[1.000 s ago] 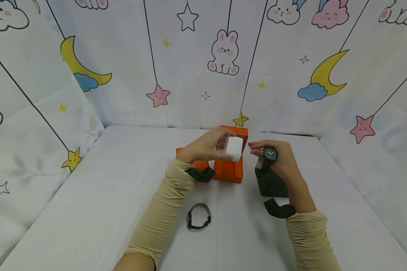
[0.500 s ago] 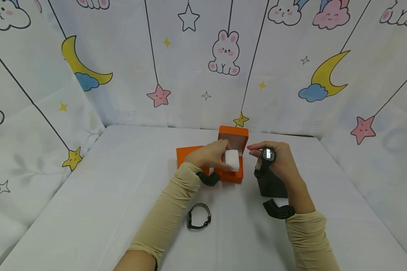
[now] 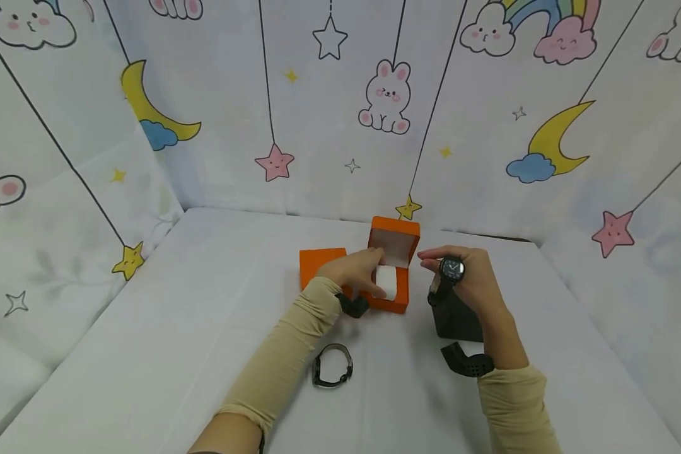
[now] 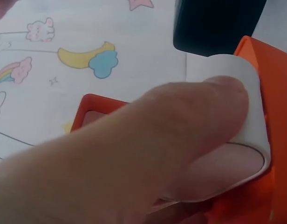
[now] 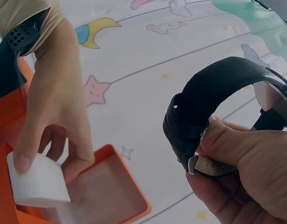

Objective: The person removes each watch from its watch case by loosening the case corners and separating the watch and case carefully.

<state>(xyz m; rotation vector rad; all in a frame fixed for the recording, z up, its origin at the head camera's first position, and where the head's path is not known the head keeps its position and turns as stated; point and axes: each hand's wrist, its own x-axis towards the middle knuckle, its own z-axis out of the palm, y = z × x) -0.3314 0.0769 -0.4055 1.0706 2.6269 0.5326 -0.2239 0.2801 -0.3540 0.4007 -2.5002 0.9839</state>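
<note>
My left hand [image 3: 352, 270] pinches a white watch cushion [image 3: 387, 282] between thumb and fingers. The cushion sits low inside an orange watch box [image 3: 396, 226], whose lid stands up at the back. From the left wrist, the thumb [image 4: 199, 112] lies across the cushion, close by the orange wall. My right hand [image 3: 477, 277] is raised just right of the box and holds a wristwatch [image 3: 451, 269] with a round dark dial. In the right wrist view its black strap [image 5: 218, 84] forms a closed loop, and the fingers grip it near the buckle.
A second watch [image 3: 316, 369] stands on its side on the white table, nearer the body. Left of the box lies a flat orange piece [image 3: 320, 260], partly behind the left hand. A dark box [image 3: 456, 320] stands below the right hand.
The left hand has lowered the white cushion from above the orange box down into it. The right hand keeps holding its watch in about the same spot. The head view has tilted slightly.
</note>
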